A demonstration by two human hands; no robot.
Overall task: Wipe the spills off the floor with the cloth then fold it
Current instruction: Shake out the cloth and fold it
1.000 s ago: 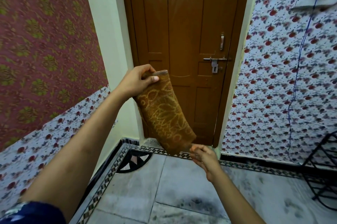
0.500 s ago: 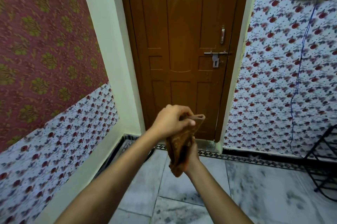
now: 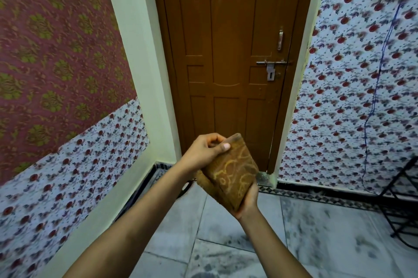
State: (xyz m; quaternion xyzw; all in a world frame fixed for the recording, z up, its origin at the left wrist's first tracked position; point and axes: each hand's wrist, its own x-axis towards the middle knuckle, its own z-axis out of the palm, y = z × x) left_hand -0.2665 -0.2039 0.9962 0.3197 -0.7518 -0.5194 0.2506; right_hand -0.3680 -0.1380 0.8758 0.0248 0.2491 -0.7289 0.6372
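Note:
A brown cloth [image 3: 230, 171] with a yellow line pattern is folded into a small thick rectangle and held in the air in front of the door. My left hand [image 3: 204, 153] pinches its upper left corner with thumb on top. My right hand [image 3: 248, 198] cups it from beneath, mostly hidden behind the cloth. The grey marbled floor [image 3: 237, 232] lies below; I see dark mottling on the tiles, and cannot tell spill from marble grain.
A closed brown wooden door [image 3: 226, 62] with a bolt latch [image 3: 271, 63] stands straight ahead. Flowered wallpaper covers both side walls. A black metal rack [image 3: 404, 200] stands at the right edge. A blue cord [image 3: 380, 78] hangs down the right wall.
One second ago the cloth hung long between a raised left hand and a low right hand. Both hands came together and the cloth is now folded to about half that length.

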